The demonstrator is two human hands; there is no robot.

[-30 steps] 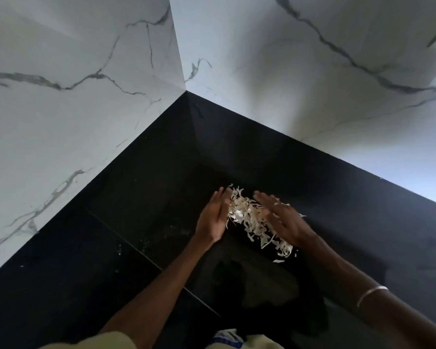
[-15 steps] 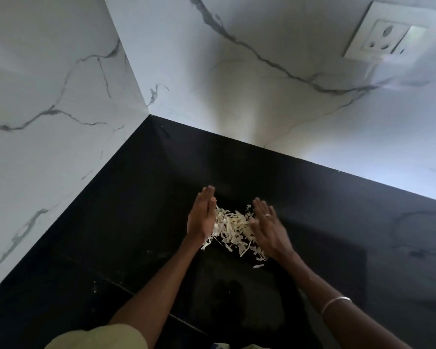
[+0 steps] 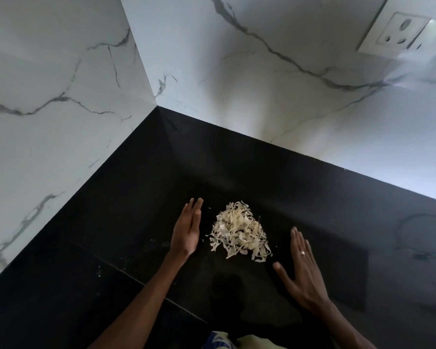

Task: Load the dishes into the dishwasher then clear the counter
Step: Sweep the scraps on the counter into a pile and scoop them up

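A small heap of pale, papery peel scraps (image 3: pixel 239 230) lies on the black counter (image 3: pixel 111 222) near the wall corner. My left hand (image 3: pixel 188 230) stands on its edge just left of the heap, fingers straight and together, a narrow gap between palm and scraps. My right hand (image 3: pixel 301 269) lies flat over the counter to the right and nearer side of the heap, fingers spread, a ring on one finger. Neither hand touches the heap or holds anything.
White marble walls (image 3: pixel 61 96) close the counter on the left and at the back, meeting in a corner. A white wall socket (image 3: pixel 403 34) sits at the upper right. A few crumbs dot the counter left of my left forearm.
Both hands were pressed against the heap from either side; now they have drawn apart, the right hand back and to the right, leaving the scraps gathered in one pile.
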